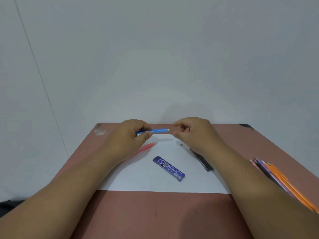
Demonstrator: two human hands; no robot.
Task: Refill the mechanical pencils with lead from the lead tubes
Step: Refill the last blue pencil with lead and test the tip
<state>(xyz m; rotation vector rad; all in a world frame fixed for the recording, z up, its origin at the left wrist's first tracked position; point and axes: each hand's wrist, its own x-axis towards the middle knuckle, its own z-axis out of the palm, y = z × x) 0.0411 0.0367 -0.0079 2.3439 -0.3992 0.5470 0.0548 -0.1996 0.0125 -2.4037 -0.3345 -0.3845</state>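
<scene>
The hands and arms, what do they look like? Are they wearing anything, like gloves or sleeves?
No gloves and no sleeves. The left hand and the right hand are both bare, and both forearms are bare all the way down to the picture's bottom edge. No rings, watch or bracelet show on either.

two bare forearms, uncovered from below the elbow to the wrist, no sleeve in view. left hand (131, 135) and right hand (193, 133) ungloved, without rings. both wrists without watch, band or bracelet. fingernails too small and blurred to make out. a sliver of dark fabric at the lower left edge, perhaps clothing, not identifiable.
</scene>
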